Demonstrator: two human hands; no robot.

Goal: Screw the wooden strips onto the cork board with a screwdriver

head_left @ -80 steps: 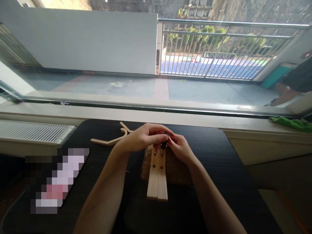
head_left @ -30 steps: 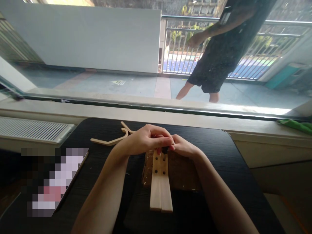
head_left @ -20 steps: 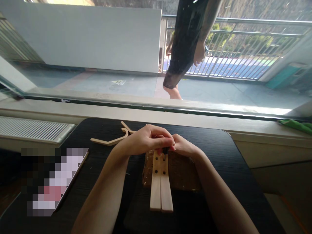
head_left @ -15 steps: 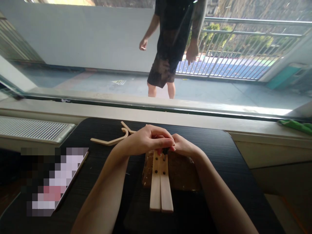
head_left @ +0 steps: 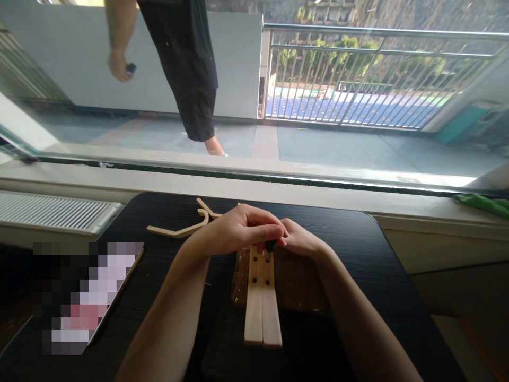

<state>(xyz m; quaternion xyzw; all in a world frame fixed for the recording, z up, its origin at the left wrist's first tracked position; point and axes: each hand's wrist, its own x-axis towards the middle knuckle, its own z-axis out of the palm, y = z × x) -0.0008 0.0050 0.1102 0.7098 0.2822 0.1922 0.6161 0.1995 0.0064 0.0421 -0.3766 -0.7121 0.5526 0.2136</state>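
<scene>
My left hand point(head_left: 248, 228) is closed, its thumb and fingers pinched around a small black tool point(head_left: 271, 245) with a short shaft pointing down. The tool's tip meets the right one of two pale wooden strips point(head_left: 254, 313), at the upper of its visible dark holes. My right hand point(head_left: 300, 236) is curled against the left hand's fingertips; its fingers are mostly hidden, so what it grips cannot be made out. The strips lie side by side on a brown, shiny wrapped block point(head_left: 298, 284), their lower ends jutting past it toward me.
Curved wooden pieces point(head_left: 178, 232) lie at the table's back left. A blurred flat panel point(head_left: 99, 297) rests at the left edge. The black table point(head_left: 366, 265) stands against a window sill point(head_left: 222, 183), beside a white radiator point(head_left: 59, 212). Beyond the glass is a person point(head_left: 183, 69).
The person outside has moved left. My hands remain over the strips, with the black tool tilting or shifting only very slightly.
</scene>
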